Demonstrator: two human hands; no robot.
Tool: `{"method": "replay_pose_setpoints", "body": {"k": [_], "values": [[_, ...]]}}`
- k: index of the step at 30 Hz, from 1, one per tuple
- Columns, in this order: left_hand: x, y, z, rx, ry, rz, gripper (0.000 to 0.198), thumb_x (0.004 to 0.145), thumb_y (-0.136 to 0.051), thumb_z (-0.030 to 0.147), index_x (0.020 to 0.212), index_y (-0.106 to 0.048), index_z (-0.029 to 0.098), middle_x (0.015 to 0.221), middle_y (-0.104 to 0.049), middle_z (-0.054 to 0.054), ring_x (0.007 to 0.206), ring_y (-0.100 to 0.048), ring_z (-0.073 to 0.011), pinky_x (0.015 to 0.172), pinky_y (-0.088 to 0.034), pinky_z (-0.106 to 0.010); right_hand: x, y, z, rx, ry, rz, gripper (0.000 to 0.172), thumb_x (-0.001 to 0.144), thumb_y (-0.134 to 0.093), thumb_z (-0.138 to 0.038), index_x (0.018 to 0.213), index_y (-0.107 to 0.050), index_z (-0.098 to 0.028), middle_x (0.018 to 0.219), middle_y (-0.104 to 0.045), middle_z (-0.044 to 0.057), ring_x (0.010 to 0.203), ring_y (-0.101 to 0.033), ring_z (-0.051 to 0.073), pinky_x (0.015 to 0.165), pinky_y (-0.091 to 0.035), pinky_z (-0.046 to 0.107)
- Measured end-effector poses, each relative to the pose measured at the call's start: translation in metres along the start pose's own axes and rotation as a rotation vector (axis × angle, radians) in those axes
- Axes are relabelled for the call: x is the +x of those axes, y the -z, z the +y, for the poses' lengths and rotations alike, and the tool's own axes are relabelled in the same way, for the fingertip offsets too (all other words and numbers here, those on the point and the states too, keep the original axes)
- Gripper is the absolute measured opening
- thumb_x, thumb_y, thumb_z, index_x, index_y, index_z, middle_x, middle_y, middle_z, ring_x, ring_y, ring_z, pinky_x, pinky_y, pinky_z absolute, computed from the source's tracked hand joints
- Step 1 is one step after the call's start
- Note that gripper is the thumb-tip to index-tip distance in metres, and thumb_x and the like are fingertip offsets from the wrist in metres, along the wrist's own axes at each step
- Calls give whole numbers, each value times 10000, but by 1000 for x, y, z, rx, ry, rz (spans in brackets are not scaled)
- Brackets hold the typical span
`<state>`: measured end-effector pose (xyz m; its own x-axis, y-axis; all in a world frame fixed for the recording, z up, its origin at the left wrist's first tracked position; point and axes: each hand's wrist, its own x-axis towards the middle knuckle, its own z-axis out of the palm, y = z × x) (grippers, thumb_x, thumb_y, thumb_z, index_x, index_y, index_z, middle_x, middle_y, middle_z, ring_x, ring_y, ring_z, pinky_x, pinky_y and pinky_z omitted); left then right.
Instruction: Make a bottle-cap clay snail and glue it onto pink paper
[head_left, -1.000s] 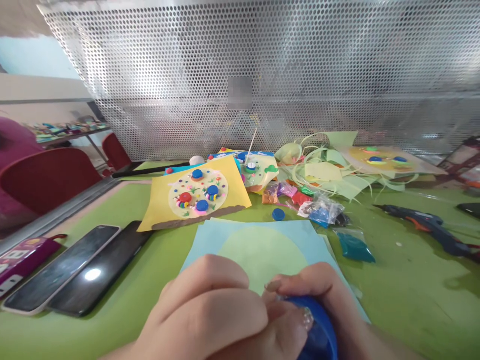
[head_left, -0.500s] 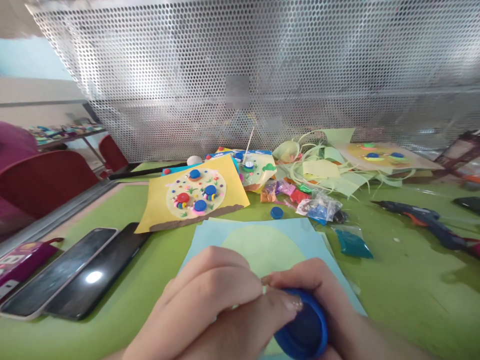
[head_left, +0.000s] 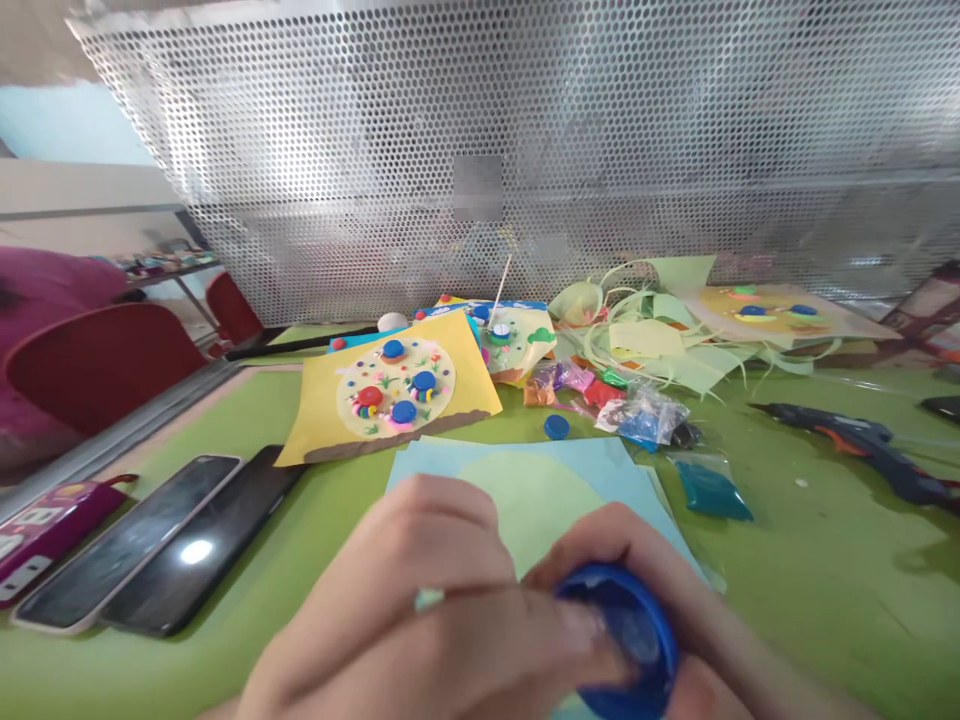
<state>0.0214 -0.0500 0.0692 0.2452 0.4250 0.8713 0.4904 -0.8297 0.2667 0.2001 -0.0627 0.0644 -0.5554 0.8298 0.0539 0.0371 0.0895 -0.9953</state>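
- A hollow, round, blue plastic cap [head_left: 643, 622] is held over the light-blue paper sheets [head_left: 626, 485], clasped at its rim by the curled right hand [head_left: 709, 622].
- A blurred digit of the left hand [head_left: 405, 600] is dipped inside the cap; whether anything is pinched there cannot be made out.
- Beyond the sheets, a small blue disc [head_left: 556, 427] is left lying flat.

The left hand [head_left: 390, 590], broad and rounded at the knuckles [head_left: 420, 500], was bare, its near fingertip [head_left: 583, 632] blurred. The right hand [head_left: 679, 590] was bare too, as was the slim wrist [head_left: 750, 670] on the near right.
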Motion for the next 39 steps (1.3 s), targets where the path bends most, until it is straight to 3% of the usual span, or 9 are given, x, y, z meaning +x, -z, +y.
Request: {"method": "replay_pose_setpoints", "body": {"k": [2,5,7,13,19,25,29,35,39], "values": [[1,-2,-6,-33,49,39,346,777,-601,505,1005,-602,244,778,-564,0,648,-559,-133,569,-542,-265,2,1,2,72,66,-1,457,829,-355,-639,1017,-561,-277,838,-572,19,671,-500,141,621,-434,243],[8,-4,-11,-49,58,-98,548,728,-580,611,1090,-562,200,923,-550,-56,784,-588,-174,636,-551,-293,6,1,5,139,85,23,417,840,-371,-616,1014,-591,-308,863,-584,19,687,-514,145,630,-461,246],[14,-4,-13,-31,-19,-161,524,710,-612,593,1022,-596,173,900,-566,-53,820,-594,-167,689,-543,-277,7,2,6,127,43,51,409,846,-390,-596,1097,-564,-324,887,-582,28,719,-541,158,637,-481,260],[20,-3,-18,-15,-143,-167,393,725,-676,431,948,-614,112,883,-657,-55,828,-613,-136,842,-510,-283,8,6,10,66,70,72,389,878,-404,-519,1207,-481,-325,815,-576,29,679,-532,160,621,-486,274],[13,-7,-23,-59,-166,-285,372,854,-532,375,1058,-575,68,985,-631,-109,935,-579,-165,886,-484,-324,12,8,10,-329,153,182,209,917,-368,-335,850,-547,-250,632,-511,7,556,-458,152,519,-416,255],[9,-17,-32,0,-278,-309,336,900,-477,299,1086,-540,26,1015,-586,-141,987,-519,-208,871,-472,-352,16,11,12,-556,124,151,98,876,-366,-149,866,-418,-231,762,-560,3,669,-516,143,570,-404,237],[8,-18,-34,-38,-239,-320,359,938,-374,326,1079,-531,36,1013,-572,-136,972,-515,-197,879,-453,-348,16,10,10,-513,72,126,118,902,-338,-158,836,-405,-229,709,-500,-26,610,-462,116,549,-376,230],[7,-17,-31,-93,-161,-321,383,964,-273,342,1068,-520,69,1024,-555,-108,982,-517,-147,879,-446,-262,17,8,7,-193,-16,24,228,937,-257,-171,778,-413,-220,636,-468,-51,569,-436,85,549,-375,197],[6,-19,-31,-116,-160,-350,371,968,-271,328,1068,-514,67,1026,-564,-107,986,-521,-146,881,-451,-253,19,8,8,-330,10,82,179,905,-317,-155,760,-398,-222,622,-428,-57,543,-386,90,504,-344,203]]}}
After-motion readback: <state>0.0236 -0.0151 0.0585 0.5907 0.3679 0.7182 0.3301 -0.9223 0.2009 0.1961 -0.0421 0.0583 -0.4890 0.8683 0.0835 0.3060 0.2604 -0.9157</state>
